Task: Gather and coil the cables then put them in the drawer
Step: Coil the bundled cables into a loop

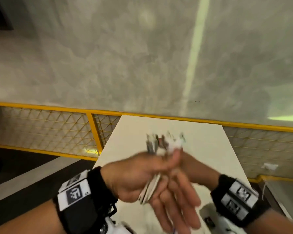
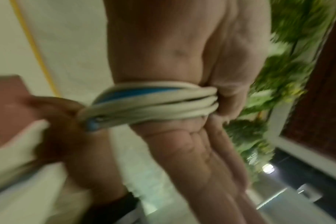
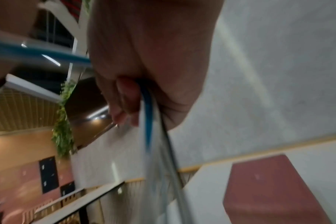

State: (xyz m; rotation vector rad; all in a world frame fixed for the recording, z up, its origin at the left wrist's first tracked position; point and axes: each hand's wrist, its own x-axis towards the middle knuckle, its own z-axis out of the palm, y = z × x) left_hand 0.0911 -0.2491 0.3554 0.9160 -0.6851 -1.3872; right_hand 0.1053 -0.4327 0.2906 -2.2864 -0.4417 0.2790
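Both hands meet above a smooth, pale table (image 1: 201, 149) — the left hand (image 1: 134, 176) is curled tight round a bundle of cables (image 1: 150, 186), rubbery cream-white strands with one blue one running among them. In the left wrist view those cables (image 2: 153, 103) lie in rounded, parallel loops across the fingers, the blue strand tucked under the white. The right hand (image 1: 179, 191) sits just beside, thumb and bent fingers pinching the same bundle; its other fingers trail down, loosely straight. Up top, blurred plug ends (image 1: 166, 141) stick out above the fists — too smeared to tell their kind. Behind the table runs a yellow metal railing (image 1: 95, 132) with fine diamond mesh, and past it a mottled grey concrete floor (image 1: 125, 56). From the right wrist, a blue cable (image 3: 148, 115) and a thin black one slide out of the grip, with a flat reddish-brown block (image 3: 274, 189) on the table.
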